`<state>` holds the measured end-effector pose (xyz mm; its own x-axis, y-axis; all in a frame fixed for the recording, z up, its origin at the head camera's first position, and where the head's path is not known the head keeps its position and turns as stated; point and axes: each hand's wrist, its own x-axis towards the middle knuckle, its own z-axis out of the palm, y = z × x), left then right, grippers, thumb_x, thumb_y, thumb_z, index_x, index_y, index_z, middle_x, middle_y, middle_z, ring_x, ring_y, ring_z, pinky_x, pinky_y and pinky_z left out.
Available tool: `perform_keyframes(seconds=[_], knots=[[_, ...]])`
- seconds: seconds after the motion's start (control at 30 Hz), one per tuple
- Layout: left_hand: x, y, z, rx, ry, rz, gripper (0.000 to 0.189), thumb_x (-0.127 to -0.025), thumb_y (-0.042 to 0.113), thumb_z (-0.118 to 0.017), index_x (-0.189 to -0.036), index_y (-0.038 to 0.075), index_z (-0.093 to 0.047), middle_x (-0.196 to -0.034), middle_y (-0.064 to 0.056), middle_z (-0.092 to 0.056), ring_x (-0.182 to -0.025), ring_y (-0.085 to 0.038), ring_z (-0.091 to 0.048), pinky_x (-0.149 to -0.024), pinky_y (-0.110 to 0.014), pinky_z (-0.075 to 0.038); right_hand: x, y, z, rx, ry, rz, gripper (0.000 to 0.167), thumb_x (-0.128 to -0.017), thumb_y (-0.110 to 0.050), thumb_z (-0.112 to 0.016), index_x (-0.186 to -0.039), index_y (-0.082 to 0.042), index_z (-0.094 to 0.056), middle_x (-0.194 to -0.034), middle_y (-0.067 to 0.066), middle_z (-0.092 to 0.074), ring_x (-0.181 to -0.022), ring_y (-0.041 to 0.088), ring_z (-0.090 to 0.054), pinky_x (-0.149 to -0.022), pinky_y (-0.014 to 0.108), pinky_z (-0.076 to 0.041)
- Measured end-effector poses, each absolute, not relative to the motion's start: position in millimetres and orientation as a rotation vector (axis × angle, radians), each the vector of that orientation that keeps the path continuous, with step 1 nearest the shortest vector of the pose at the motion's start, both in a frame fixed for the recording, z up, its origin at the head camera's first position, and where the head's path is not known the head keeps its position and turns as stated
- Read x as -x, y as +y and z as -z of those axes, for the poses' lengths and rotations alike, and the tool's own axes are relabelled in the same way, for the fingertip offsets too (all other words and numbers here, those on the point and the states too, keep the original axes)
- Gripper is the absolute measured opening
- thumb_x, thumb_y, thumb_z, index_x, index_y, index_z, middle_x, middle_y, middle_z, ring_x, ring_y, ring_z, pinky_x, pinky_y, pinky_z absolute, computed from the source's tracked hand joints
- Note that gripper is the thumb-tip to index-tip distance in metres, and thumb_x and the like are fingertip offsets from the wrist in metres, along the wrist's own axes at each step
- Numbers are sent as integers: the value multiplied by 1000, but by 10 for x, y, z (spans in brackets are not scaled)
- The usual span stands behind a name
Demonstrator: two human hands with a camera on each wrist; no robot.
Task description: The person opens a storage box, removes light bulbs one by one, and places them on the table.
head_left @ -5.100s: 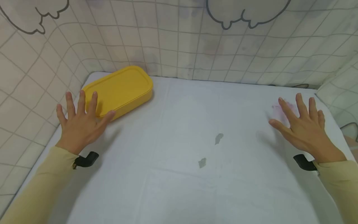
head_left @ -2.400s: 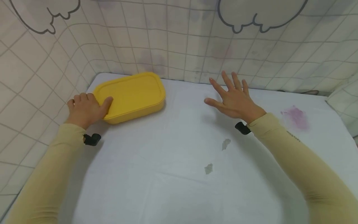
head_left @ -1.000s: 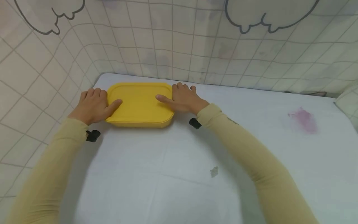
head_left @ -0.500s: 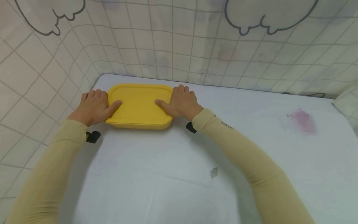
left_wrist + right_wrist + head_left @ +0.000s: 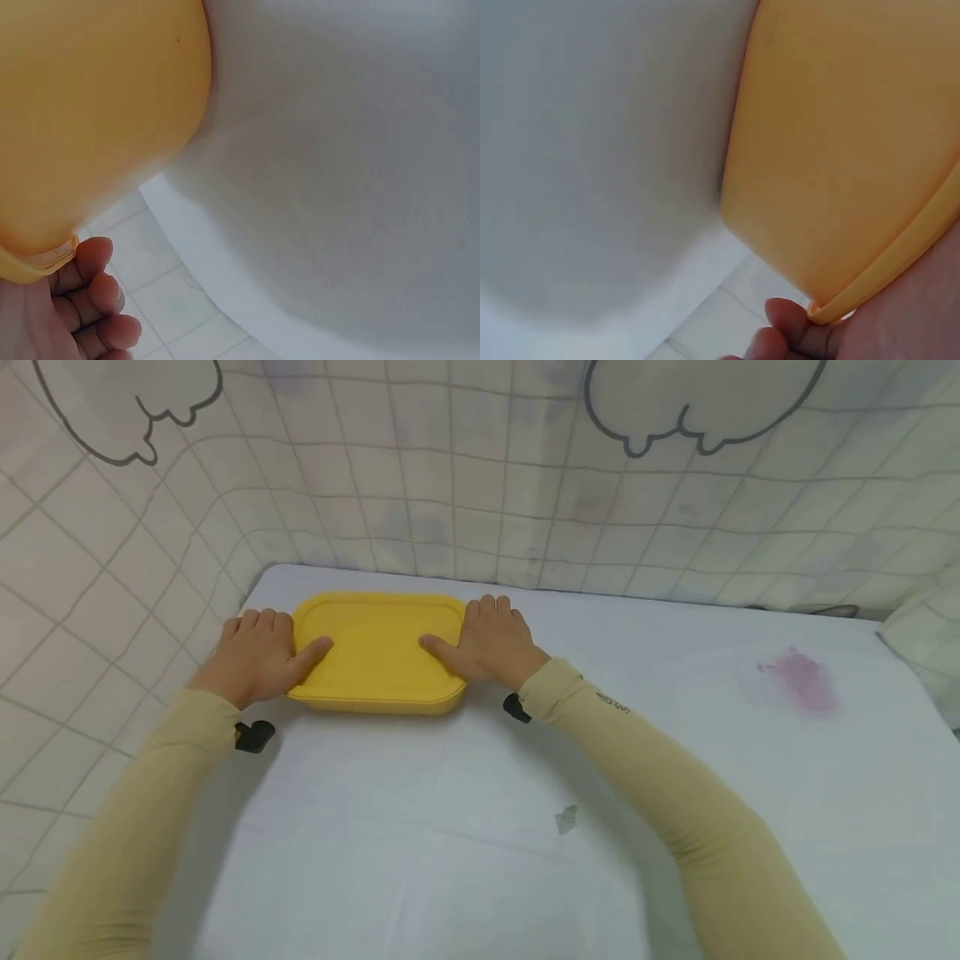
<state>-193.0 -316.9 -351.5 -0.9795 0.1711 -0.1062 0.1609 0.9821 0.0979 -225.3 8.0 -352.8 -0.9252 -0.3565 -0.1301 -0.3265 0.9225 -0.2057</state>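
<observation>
A yellow lidded plastic box (image 5: 378,647) with rounded corners stands level near the back left of the white table. My left hand (image 5: 258,656) grips its left end, thumb laid on the lid. At the opposite end my right hand (image 5: 495,643) holds it the same way, thumb on top and fingers over the edge. In the left wrist view, curled fingertips (image 5: 105,296) show by the box's rim, below its smooth side wall (image 5: 105,105). The right wrist view has fingertips (image 5: 787,322) hooked at the rim (image 5: 892,262), with the box's base close to the white cloth.
White cloth covers the table (image 5: 375,860). Behind and to the left hangs a grid-patterned curtain (image 5: 480,485) near the box. A pink stain (image 5: 802,681) marks the right side, and a small grey patch (image 5: 567,819) lies nearer the front.
My hands were spread apart above the table. The left took the box's left end, then the right came across and took the right end. The box turned from slanted to straight.
</observation>
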Motion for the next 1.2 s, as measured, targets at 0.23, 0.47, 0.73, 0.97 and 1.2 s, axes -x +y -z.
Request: perform_keyframes(seconds=[0.23, 0.47, 0.73, 0.97, 1.2], knots=[[1888, -3050, 3529, -254, 3019, -178, 82, -99, 73, -28, -100, -6, -49, -100, -24, -51, -103, -44, -42, -94, -57, -31, 2181, 196, 3519, 519, 2942, 222, 85, -93, -82, -31, -105, -1, -53, -98, 13, -52, -97, 31, -48, -89, 39, -44], [1867, -2897, 3526, -271, 2982, -172, 84, -99, 74, -27, -104, -6, -49, -104, -25, -51, -106, -45, -41, -99, -60, -29, 2058, 357, 3504, 502, 2961, 191, 87, -93, -82, -30, -106, 0, -55, -99, 14, -53, -96, 32, -49, -90, 40, -43], [1790, -2707, 3521, -281, 2975, -189, 82, -98, 74, -27, -101, -5, -47, -102, -23, -49, -104, -44, -40, -98, -59, -29, 1973, 547, 3518, 452, 2949, 243, 85, -91, -83, -32, -106, -1, -54, -97, 12, -51, -97, 31, -46, -93, 39, -40], [1726, -2482, 3528, -300, 2981, -200, 81, -98, 75, -28, -97, -4, -48, -97, -21, -50, -102, -42, -42, -98, -58, -30, 1881, 786, 3548, 458, 2991, 197, 85, -91, -82, -32, -103, -1, -54, -94, 14, -51, -92, 32, -46, -87, 40, -40], [1642, -2215, 3537, -354, 3016, -218, 77, -99, 71, -31, -93, -3, -49, -93, -21, -50, -96, -41, -43, -94, -56, -32, 1760, 1055, 3541, 421, 2980, 202, 85, -91, -83, -32, -104, -1, -52, -97, 14, -51, -95, 34, -45, -93, 42, -39]])
